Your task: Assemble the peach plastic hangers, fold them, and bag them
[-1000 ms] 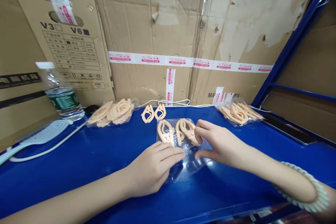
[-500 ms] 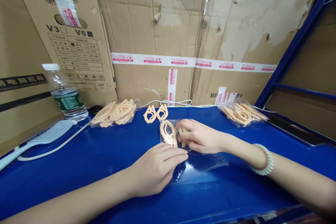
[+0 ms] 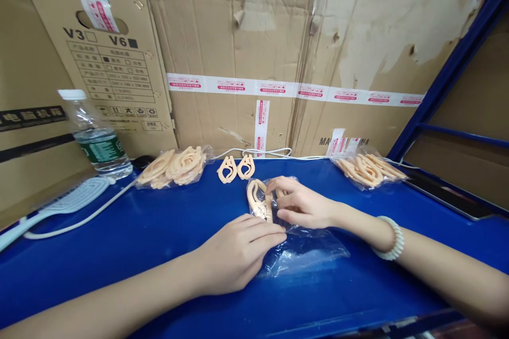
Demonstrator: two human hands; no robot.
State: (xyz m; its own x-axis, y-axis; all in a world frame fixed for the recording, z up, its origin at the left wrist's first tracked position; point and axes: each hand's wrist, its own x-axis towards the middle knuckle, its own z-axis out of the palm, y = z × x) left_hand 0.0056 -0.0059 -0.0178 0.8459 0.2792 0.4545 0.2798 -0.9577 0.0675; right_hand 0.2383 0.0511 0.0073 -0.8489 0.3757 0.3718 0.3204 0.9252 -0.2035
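A clear plastic bag lies on the blue tabletop in front of me, with beige pieces inside that look like folded travel hangers. My left hand is closed at the near left part of the bag, fingers pressed together over its film. Over the bag's upper right, my right hand is bent with its fingers apart, fingertips touching the bag by the second hanger, which it partly covers. Two loose folded hangers lie side by side just behind the bag.
Bagged beige hangers lie at the back left, another bagged bundle at the back right. A water bottle, a pale blue hairbrush and a white cable are at left. A dark phone-like slab lies at right. Cardboard walls the back.
My right hand's fingers have spread and lifted slightly over the bag. The bag and its hangers have shifted a little to the right. The left hand stays nearly in place.
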